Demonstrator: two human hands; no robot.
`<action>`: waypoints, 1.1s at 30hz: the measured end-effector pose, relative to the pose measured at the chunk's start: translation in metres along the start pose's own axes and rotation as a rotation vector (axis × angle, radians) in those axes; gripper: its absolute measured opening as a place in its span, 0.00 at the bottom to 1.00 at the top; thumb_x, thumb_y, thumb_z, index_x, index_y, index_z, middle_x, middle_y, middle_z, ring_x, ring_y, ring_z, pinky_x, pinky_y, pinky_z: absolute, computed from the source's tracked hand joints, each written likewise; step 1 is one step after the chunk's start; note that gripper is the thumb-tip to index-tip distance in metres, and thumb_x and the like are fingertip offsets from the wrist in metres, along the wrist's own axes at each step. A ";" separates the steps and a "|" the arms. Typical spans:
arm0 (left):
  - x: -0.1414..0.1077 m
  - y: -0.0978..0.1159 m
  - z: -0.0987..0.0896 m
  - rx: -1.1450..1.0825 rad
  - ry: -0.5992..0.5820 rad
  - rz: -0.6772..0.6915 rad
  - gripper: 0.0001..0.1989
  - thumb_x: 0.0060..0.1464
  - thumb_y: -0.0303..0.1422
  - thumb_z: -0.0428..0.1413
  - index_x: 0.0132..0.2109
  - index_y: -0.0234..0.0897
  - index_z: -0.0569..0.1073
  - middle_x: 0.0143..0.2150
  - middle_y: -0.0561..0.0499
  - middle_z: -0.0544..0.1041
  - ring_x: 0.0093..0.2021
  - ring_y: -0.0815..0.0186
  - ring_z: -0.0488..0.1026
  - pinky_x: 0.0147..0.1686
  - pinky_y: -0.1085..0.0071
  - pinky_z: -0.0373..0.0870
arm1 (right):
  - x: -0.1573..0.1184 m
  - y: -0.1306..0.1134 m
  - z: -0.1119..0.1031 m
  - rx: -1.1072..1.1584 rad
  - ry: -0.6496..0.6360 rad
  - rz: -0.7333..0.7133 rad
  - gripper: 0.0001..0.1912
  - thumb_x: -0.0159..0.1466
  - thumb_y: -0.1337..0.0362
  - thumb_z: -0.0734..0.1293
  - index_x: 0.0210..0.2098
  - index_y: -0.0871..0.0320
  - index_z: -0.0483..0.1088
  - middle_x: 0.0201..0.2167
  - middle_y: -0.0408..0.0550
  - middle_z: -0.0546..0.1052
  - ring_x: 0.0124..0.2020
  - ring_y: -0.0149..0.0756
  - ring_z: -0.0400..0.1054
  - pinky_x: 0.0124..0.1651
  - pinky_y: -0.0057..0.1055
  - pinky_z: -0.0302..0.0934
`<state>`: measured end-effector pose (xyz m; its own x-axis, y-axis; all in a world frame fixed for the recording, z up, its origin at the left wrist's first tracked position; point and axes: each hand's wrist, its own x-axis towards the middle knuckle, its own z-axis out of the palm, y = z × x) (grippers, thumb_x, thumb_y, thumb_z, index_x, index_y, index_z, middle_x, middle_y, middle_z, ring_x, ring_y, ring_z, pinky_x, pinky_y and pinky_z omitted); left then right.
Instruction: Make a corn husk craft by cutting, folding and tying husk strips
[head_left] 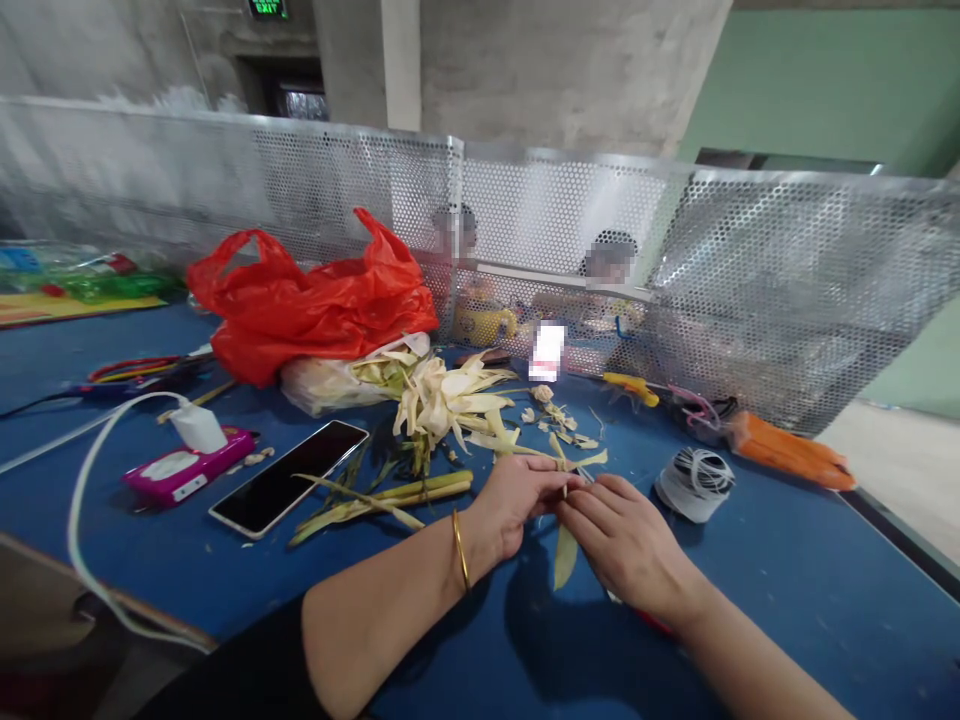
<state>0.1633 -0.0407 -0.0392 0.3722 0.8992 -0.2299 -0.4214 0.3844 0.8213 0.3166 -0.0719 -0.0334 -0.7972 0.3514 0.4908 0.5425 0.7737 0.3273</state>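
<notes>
Between left hand [517, 498] and right hand [628, 540], partly hidden leaf strip [565, 557].

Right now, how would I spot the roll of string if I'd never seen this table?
Find the big blue table, then the person's right hand over it. Just beyond that hand, to the right, sits the roll of string. It's pale and round with dark bands, unlike the long orange packet near it.

Diffuse indoor lt; soft shadow [544, 612] on desk [795, 590] below hands [517, 495]; upright phone screen [549, 345] blown out; wide-angle warp @ edges.
</notes>
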 end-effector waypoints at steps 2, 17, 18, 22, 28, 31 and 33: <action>-0.001 0.001 0.001 -0.001 0.004 0.002 0.08 0.32 0.27 0.66 0.24 0.29 0.76 0.26 0.48 0.76 0.26 0.73 0.69 0.28 0.77 0.62 | 0.001 -0.002 -0.002 0.022 0.007 -0.004 0.16 0.68 0.73 0.52 0.38 0.61 0.70 0.30 0.50 0.75 0.34 0.37 0.66 0.43 0.37 0.56; -0.003 0.010 0.002 0.043 0.029 0.025 0.06 0.37 0.26 0.64 0.27 0.29 0.76 0.27 0.46 0.77 0.28 0.68 0.73 0.33 0.73 0.69 | -0.001 0.008 -0.002 -0.015 0.138 0.331 0.13 0.68 0.68 0.58 0.51 0.60 0.65 0.41 0.54 0.77 0.42 0.40 0.70 0.46 0.38 0.58; -0.003 0.010 0.002 0.057 0.032 0.018 0.06 0.38 0.27 0.64 0.27 0.29 0.76 0.27 0.46 0.77 0.28 0.68 0.74 0.33 0.72 0.70 | -0.001 0.011 -0.001 -0.017 0.127 0.413 0.12 0.68 0.65 0.59 0.49 0.59 0.67 0.42 0.54 0.76 0.43 0.42 0.69 0.47 0.39 0.58; -0.004 0.010 0.003 0.122 0.065 0.031 0.08 0.44 0.32 0.64 0.32 0.30 0.77 0.28 0.47 0.78 0.27 0.68 0.74 0.31 0.72 0.70 | -0.002 0.015 0.004 0.144 0.020 0.538 0.08 0.68 0.61 0.60 0.41 0.55 0.69 0.36 0.47 0.78 0.39 0.39 0.71 0.54 0.42 0.54; 0.000 0.005 0.003 0.203 0.135 0.065 0.04 0.47 0.28 0.61 0.29 0.31 0.78 0.22 0.51 0.75 0.24 0.71 0.71 0.26 0.76 0.67 | -0.001 0.011 0.004 0.315 0.029 0.584 0.10 0.68 0.64 0.59 0.30 0.55 0.66 0.26 0.41 0.75 0.29 0.33 0.69 0.52 0.37 0.55; 0.002 0.001 0.002 0.233 0.182 0.096 0.02 0.46 0.27 0.61 0.28 0.32 0.77 0.22 0.52 0.74 0.22 0.72 0.70 0.25 0.76 0.66 | 0.000 0.009 0.003 0.331 0.013 0.548 0.12 0.68 0.63 0.58 0.29 0.56 0.66 0.25 0.42 0.74 0.28 0.32 0.67 0.50 0.37 0.56; 0.003 0.000 0.001 0.254 0.190 0.103 0.03 0.46 0.27 0.61 0.28 0.32 0.77 0.22 0.52 0.74 0.21 0.72 0.69 0.23 0.76 0.65 | 0.000 0.009 0.002 0.351 -0.034 0.535 0.14 0.68 0.62 0.58 0.27 0.56 0.67 0.23 0.42 0.72 0.27 0.32 0.66 0.50 0.37 0.55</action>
<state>0.1652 -0.0384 -0.0391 0.1678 0.9626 -0.2128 -0.2207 0.2471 0.9435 0.3212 -0.0638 -0.0321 -0.4513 0.7491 0.4850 0.7534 0.6111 -0.2428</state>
